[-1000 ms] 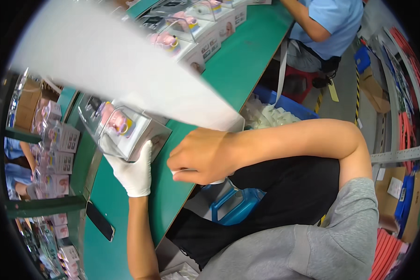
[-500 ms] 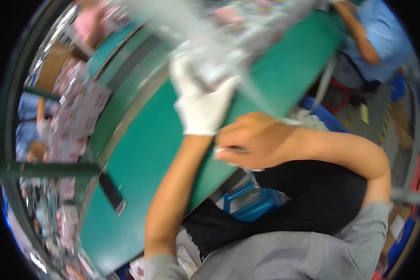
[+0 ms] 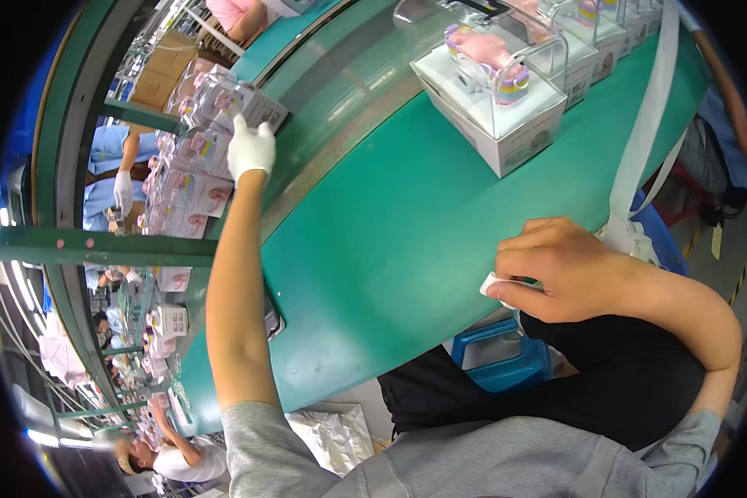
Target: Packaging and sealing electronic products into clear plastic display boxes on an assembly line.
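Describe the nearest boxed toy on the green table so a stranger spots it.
Follow the green table up to the row of white boxes at the upper right. The boxed toy stands at the row's near end, a pink figure under a clear cover. Unlike its neighbours, it has no box in front.

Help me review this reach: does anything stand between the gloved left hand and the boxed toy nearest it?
Nothing visible does. In this view the left hand meets the lower side of the boxed toy; whether it touches, I cannot tell.
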Demonstrator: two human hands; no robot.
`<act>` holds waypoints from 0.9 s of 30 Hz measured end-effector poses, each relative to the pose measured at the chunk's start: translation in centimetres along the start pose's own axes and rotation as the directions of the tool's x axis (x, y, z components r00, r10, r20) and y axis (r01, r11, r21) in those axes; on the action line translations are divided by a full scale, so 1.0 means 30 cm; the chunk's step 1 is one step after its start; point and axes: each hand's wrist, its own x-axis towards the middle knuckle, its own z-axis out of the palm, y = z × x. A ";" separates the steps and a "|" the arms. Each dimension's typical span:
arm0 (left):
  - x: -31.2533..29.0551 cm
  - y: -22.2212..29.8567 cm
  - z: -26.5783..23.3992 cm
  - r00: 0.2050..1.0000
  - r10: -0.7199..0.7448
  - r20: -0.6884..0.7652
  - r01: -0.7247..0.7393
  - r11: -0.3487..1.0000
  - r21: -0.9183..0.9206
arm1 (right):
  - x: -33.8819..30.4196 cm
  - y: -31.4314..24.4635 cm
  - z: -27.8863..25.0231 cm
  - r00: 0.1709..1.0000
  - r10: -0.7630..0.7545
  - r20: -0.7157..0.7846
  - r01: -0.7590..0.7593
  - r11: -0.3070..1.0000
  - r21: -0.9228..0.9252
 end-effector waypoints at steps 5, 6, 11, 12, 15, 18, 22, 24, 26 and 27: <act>0.186 -0.121 0.101 0.996 0.088 0.024 -0.091 0.988 0.128 | 0.019 0.013 0.009 1.000 -0.030 -0.003 0.030 0.999 0.017; 0.199 -0.121 0.102 0.992 0.126 -0.018 -0.124 0.989 0.082 | 0.022 0.013 0.017 0.999 -0.036 -0.003 0.037 0.999 0.035; 0.272 -0.075 0.026 0.991 0.130 0.031 -0.132 0.989 0.062 | 0.030 0.017 0.038 0.996 -0.087 -0.036 0.087 0.996 0.006; 0.224 -0.027 0.023 0.984 0.175 0.029 -0.176 0.984 0.036 | 0.027 0.019 0.036 0.996 -0.078 -0.044 0.078 0.997 0.008; 0.023 0.045 -0.077 0.964 0.266 0.019 -0.266 0.964 -0.021 | 0.043 0.011 0.038 0.995 -0.079 -0.059 0.080 0.997 0.022; -0.243 0.072 -0.230 0.949 0.314 -0.017 -0.313 0.939 -0.145 | 0.070 -0.010 0.034 0.997 -0.070 -0.016 0.071 0.995 0.076; -0.609 0.207 -0.413 0.903 0.426 -0.060 -0.426 0.867 -0.258 | 0.054 -0.048 0.031 0.999 -0.023 0.044 0.023 1.000 0.018; -0.775 0.247 -0.450 0.896 0.443 -0.036 -0.435 0.860 -0.267 | 0.060 -0.055 0.022 0.998 -0.054 0.027 0.053 0.998 0.042; -0.867 0.239 -0.456 0.905 0.423 -0.044 -0.416 0.857 -0.304 | 0.065 -0.087 0.025 0.997 -0.045 -0.059 0.050 0.994 0.094; -0.911 0.239 -0.451 0.907 0.419 -0.050 -0.410 0.848 -0.335 | 0.071 -0.100 0.029 0.999 -0.033 -0.033 0.036 0.996 0.081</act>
